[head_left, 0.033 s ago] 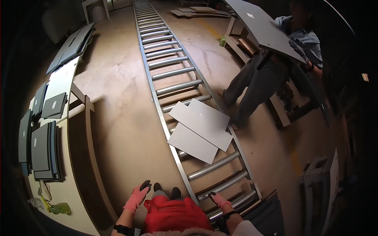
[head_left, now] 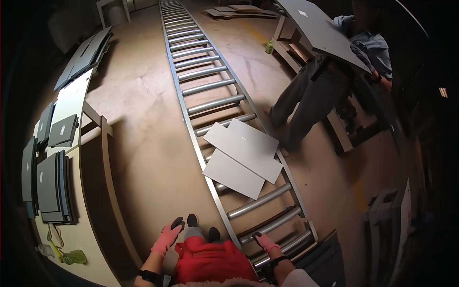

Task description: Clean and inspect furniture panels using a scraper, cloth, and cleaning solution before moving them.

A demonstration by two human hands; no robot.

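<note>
My left hand [head_left: 168,236], in a pink glove with dark fingertips, hangs over the floor beside my red apron [head_left: 210,260]. Its fingers are loosely bent and hold nothing. My right hand [head_left: 265,242], gloved the same way, hovers above the near end of the roller conveyor [head_left: 258,209], open with nothing in it. Farther along the rollers lie two light grey panels: the upper panel [head_left: 251,148] overlaps the lower panel [head_left: 232,174], and both sit askew. Neither hand touches them.
On the left, a long table [head_left: 93,229] bears stacks of dark panels [head_left: 50,186] and a green bottle [head_left: 75,257]. At right, a co-worker holds a large grey panel [head_left: 315,31] over a wooden stand. Dark panels [head_left: 327,260] lean beside the conveyor's near end.
My left foot has stepped slightly forward, and the view has shifted a little. The co-worker's legs have moved slightly. The panels on the conveyor lie as before.
</note>
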